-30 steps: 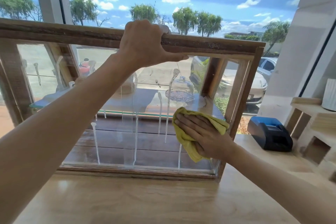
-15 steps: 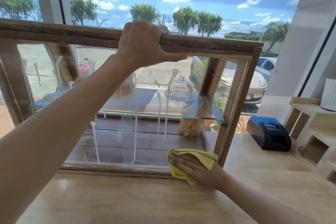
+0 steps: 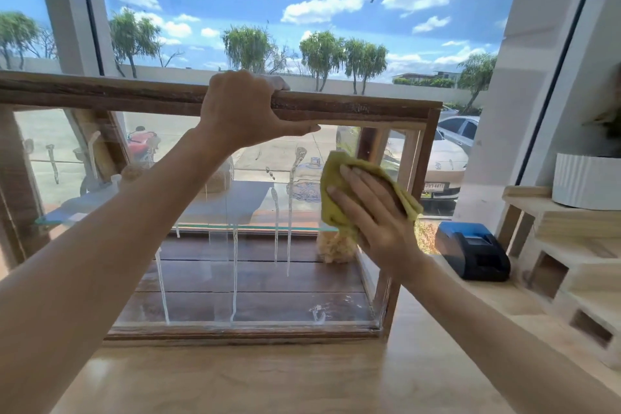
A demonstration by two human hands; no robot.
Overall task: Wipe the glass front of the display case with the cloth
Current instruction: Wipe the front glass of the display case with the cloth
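On one glass front (image 3: 235, 262), one right hand (image 3: 376, 212) presses one cloth (image 3: 331, 178).

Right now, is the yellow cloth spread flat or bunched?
Bunched: the yellow cloth shows folds under the flat right hand pressing it on the glass front.

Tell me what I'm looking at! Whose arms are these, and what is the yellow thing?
These are a person's own arms. The camera sits on their head, so you see what they see. The left hand holds the top wooden edge of a display case to keep it steady. The right hand presses a yellow cloth flat against the glass front, wiping off white soapy drips. The case stands on a wooden counter. Beside it sits a small black and blue machine. Outside the window are trees and cars.
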